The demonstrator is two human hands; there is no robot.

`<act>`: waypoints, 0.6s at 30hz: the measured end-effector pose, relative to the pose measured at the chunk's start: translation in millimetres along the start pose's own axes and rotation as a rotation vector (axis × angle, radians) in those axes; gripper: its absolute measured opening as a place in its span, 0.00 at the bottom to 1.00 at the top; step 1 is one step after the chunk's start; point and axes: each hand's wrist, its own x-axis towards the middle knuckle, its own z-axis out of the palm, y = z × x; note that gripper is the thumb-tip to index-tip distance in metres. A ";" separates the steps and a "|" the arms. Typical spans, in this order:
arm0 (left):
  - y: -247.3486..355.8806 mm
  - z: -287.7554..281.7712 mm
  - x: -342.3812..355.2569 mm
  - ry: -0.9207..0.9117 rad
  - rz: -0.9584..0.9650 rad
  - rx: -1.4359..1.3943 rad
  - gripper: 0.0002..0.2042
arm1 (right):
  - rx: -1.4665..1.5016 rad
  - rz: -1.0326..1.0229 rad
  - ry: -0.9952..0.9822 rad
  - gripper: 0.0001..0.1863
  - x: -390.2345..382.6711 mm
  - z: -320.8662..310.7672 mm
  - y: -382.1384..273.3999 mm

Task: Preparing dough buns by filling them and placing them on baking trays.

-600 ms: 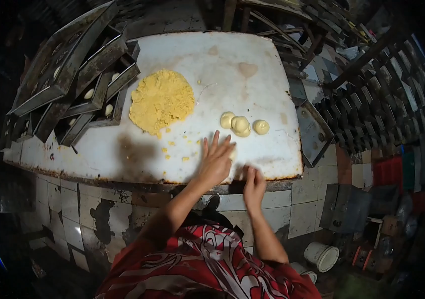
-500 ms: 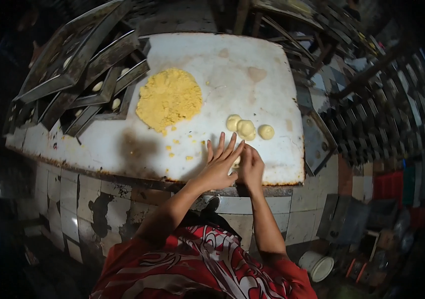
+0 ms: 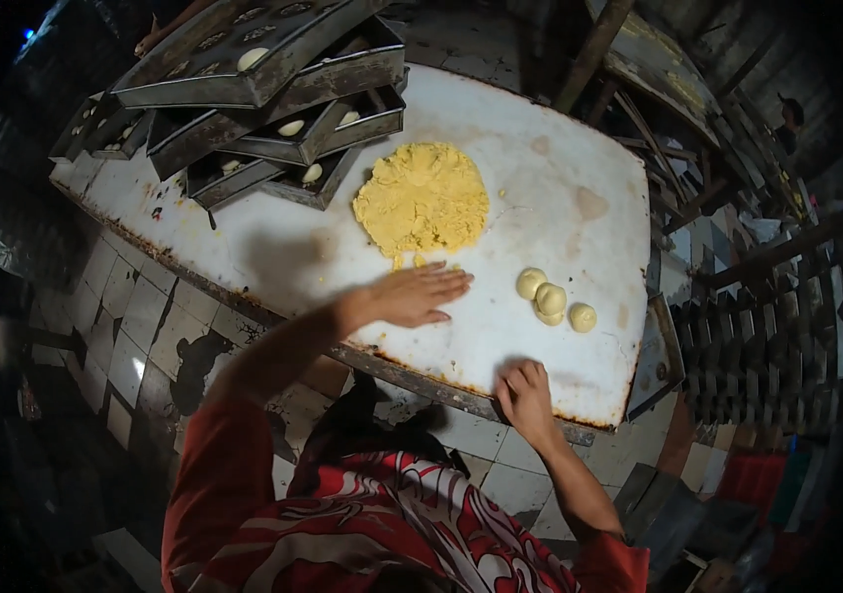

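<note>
My left hand (image 3: 417, 295) lies palm down on the white worktop (image 3: 590, 237), fingers stretched out, just below a flattened mound of crumbly yellow mixture (image 3: 420, 196) and a few scattered bits. A cluster of pale dough balls (image 3: 547, 299) sits to its right, with a separate ball (image 3: 583, 317) beside them. Below the balls, at the rusty near edge, is my right hand (image 3: 525, 395), fingers curled; whatever it may hold is hidden.
Stacked dark metal pans (image 3: 263, 74), some with pale dough pieces, cover the top-left. A rack of metal moulds (image 3: 767, 366) stands right, beside a metal tray (image 3: 659, 356) and wooden frame (image 3: 590, 59). Another person's hand (image 3: 148, 38) shows behind the pans; a person (image 3: 789, 127) is far right.
The view has turned. My left hand has shifted left toward the yellow mound, away from my right hand, which is now lower, farther from the dough balls.
</note>
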 end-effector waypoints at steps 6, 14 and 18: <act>63.0 6.4 -16.9 0.489 0.067 -0.005 0.13 | -0.083 0.282 0.158 0.03 24.6 -0.2 33.1; 106.1 -19.5 -105.7 0.632 -0.331 -0.462 0.07 | -0.167 0.452 0.071 0.05 27.0 -23.6 62.5; 75.8 -27.7 -118.5 0.657 -0.314 -0.621 0.09 | -0.204 0.459 0.041 0.08 24.8 16.3 35.5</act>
